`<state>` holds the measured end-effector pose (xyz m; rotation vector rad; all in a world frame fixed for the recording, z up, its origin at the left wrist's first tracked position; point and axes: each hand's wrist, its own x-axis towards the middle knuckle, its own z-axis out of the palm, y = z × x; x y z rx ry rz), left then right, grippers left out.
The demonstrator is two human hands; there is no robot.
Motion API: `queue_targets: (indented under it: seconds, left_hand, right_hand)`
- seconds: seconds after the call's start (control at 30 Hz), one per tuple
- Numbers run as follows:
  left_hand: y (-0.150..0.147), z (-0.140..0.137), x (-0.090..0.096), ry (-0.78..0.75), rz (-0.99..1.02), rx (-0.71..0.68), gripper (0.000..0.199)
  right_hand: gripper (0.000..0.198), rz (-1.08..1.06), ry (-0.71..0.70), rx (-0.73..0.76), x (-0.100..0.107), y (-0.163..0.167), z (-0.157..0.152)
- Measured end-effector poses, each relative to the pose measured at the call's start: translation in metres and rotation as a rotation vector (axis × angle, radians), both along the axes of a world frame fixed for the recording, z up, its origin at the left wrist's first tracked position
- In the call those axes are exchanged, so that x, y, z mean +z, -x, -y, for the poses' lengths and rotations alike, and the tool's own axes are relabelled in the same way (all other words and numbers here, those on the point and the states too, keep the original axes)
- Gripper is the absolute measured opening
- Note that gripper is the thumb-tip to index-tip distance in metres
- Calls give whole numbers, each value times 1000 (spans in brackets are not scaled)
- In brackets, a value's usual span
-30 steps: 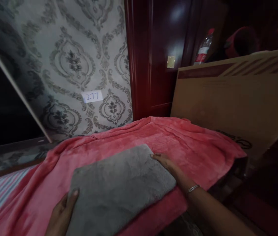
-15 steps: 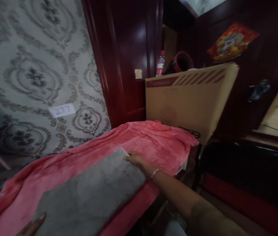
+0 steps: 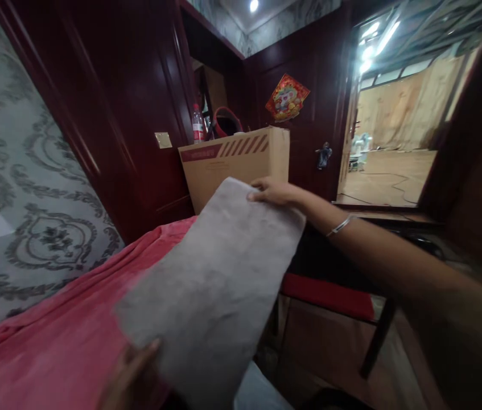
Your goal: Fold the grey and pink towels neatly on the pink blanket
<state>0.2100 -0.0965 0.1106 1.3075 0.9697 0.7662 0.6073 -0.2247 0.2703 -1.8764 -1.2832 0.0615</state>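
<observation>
A folded grey cloth [image 3: 215,273] with a soft, slightly mottled surface is held up at a slant in front of me. My right hand [image 3: 272,192] grips its far edge, near the top corner. At its near left side my left hand [image 3: 132,370] pinches the edge, thumb on top and the other fingers mostly hidden or blurred. Under and left of it spreads a pink plush blanket [image 3: 53,319], which covers a raised surface along the wall.
A large cardboard box [image 3: 227,162] stands beyond the blanket, with a red-capped bottle [image 3: 198,126] behind its top edge. To the right is a chair with a red seat [image 3: 330,296]. A dark red door [image 3: 300,136] stands beside an open doorway.
Both hands have lifted the grey cloth off the pink blanket and carried it to the right, tilting it up. The view has turned right, bringing the doorway and red seat into sight.
</observation>
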Motion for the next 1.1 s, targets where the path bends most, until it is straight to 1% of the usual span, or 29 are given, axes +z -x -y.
queue_targets:
  seconds: [0.03,0.07,0.1,0.17,0.2,0.27,0.37,0.4,0.47,0.57,0.67,0.77,0.87,0.97,1.03,1.1]
  left_hand:
    - [-29,19,-2,115,90,-140,62]
    - [-57,37,-4,193,160,-233,65]
    - [-83,55,-7,242,234,-291,67]
    - [-129,89,-12,292,383,-388,68]
    - [-148,104,-15,321,444,-425,69]
    - [-178,130,-23,396,500,-489,70]
    - [-209,164,-38,487,513,-534,70]
    - [-218,175,-45,511,524,-551,69]
    - [-233,193,-61,570,538,-585,64]
    - [-251,212,-90,683,502,-614,53]
    - [-263,221,-115,788,482,-611,57]
    - [-269,223,-129,841,475,-593,61]
    - [-269,225,-125,856,481,-608,56]
    - [-269,229,-110,852,521,-610,50]
    - [-270,231,-100,838,540,-591,49]
    - [-270,232,-94,837,543,-573,52]
  right_hand:
    - [26,77,12,-80,12,-19,23]
    - [27,144,41,-152,23,-38,46]
    - [26,215,56,-218,32,-56,67]
    - [22,285,91,-314,46,-90,104]
    - [19,301,106,-345,51,-106,120]
    - [14,312,137,-380,57,-136,145]
    - [10,359,180,-402,54,-172,163]
    - [10,379,196,-415,50,-181,164]
    - [9,394,220,-461,34,-195,161]
    - [14,364,230,-538,-1,-206,151]
    - [21,335,212,-580,-37,-212,144]
    - [25,307,179,-597,-60,-214,144]
    - [27,283,144,-578,-69,-208,153]
    - [26,289,16,-605,-74,-190,180]
    - [25,303,-109,-689,-81,-171,208]
    - [29,314,-205,-818,-93,-146,239]
